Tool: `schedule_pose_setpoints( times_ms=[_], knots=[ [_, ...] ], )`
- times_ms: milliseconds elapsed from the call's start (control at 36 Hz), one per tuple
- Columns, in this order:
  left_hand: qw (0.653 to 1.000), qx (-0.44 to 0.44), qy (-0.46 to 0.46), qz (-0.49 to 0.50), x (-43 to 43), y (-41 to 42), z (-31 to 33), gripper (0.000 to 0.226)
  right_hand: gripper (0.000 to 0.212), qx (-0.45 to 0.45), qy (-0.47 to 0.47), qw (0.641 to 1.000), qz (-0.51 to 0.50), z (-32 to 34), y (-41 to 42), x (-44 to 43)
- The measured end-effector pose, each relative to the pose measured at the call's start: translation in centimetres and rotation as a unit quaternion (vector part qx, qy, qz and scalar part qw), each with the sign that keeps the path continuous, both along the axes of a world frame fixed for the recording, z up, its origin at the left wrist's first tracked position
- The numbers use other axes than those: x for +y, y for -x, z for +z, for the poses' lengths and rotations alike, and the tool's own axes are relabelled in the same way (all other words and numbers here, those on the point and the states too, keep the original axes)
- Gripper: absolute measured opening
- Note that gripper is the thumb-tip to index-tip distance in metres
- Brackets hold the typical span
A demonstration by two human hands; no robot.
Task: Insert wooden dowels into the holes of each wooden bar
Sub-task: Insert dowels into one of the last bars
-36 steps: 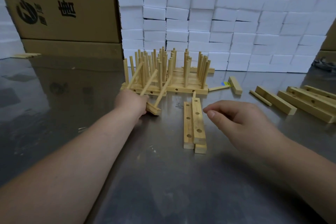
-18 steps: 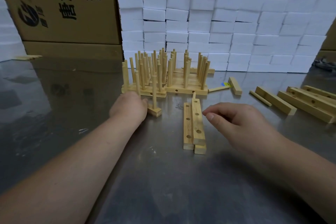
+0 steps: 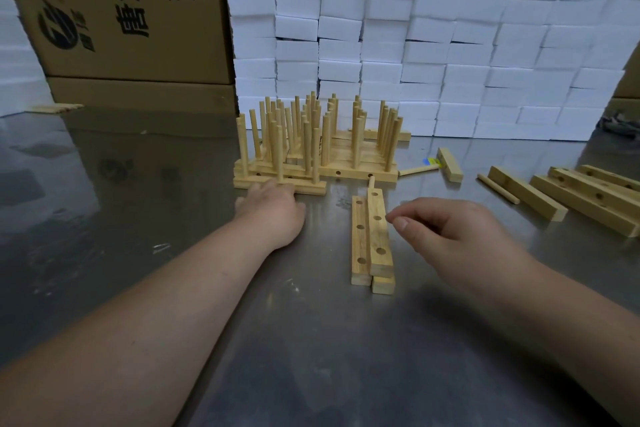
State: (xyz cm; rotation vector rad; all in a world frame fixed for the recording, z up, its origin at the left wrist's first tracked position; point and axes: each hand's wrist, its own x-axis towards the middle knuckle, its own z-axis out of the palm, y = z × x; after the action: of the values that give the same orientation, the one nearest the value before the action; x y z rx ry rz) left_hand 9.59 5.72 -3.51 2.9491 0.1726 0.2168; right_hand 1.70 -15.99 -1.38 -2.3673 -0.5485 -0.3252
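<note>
Fingers of the left hand laid forward and nearly straight, tips against the near edge of the front bar, released rather than wrapped round it; palm facing down, low on the steel table. Three upright dowels seated in that bar, itself touching the cluster of finished bars just behind, a thicket of pegs standing up from them. Fingers of the right hand loosely curled, thumb and forefinger tips close together, nothing visible between them; held just right of the bare bars in the middle of the table. Three of those: one flat on the left with empty holes up, another stacked on a third beside it and touching. Past their far end, a loose dowel, only its tip showing. Further right, a second dowel lying by a short bar, with a small yellow-and-blue scrap between. Then a third dowel flat beside more unfilled bars heaped at the right edge. Along the back, a wall of white foam blocks; behind and to the left, printed cardboard boxes. Far left on the table, a few thin sticks, too small to make out.
</note>
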Motion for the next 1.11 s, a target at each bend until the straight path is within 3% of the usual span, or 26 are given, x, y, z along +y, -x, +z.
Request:
schedule_pose_setpoints(
  times_ms=[278,444,556,694,861,972,1111],
  knots=[
    [0.998,0.052,-0.009,-0.035,-0.1,-0.5,-0.7,0.065,0.014,0.016,-0.016,1.0,-0.014,-0.5,-0.5,0.1],
    [0.999,0.029,0.014,-0.041,0.0,-0.7,-0.8,0.064,0.018,0.003,-0.007,0.989,-0.145,0.0,-2.5,-1.9],
    [0.994,-0.042,0.095,-0.03,0.1,-0.2,-0.6,0.051,0.033,-0.023,0.041,0.958,-0.284,1.7,-4.8,-6.6],
    [0.981,-0.087,0.139,-0.1,-0.3,0.6,-0.3,0.046,0.047,0.038,0.148,0.886,-0.438,1.4,-7.1,-12.6],
    [0.949,-0.021,0.179,-0.257,-1.8,2.8,0.5,0.052,0.037,0.15,0.195,0.875,-0.417,-0.3,-7.9,-12.2],
    [0.94,0.052,0.141,-0.306,-3.1,3.9,0.7,0.053,0.04,0.143,0.138,0.889,-0.411,-0.4,-7.7,-11.9],
    [0.939,0.047,0.152,-0.307,-3.6,4.3,0.9,0.051,0.022,0.12,0.109,0.895,-0.415,-0.5,-7.8,-12.1]
  ],
)
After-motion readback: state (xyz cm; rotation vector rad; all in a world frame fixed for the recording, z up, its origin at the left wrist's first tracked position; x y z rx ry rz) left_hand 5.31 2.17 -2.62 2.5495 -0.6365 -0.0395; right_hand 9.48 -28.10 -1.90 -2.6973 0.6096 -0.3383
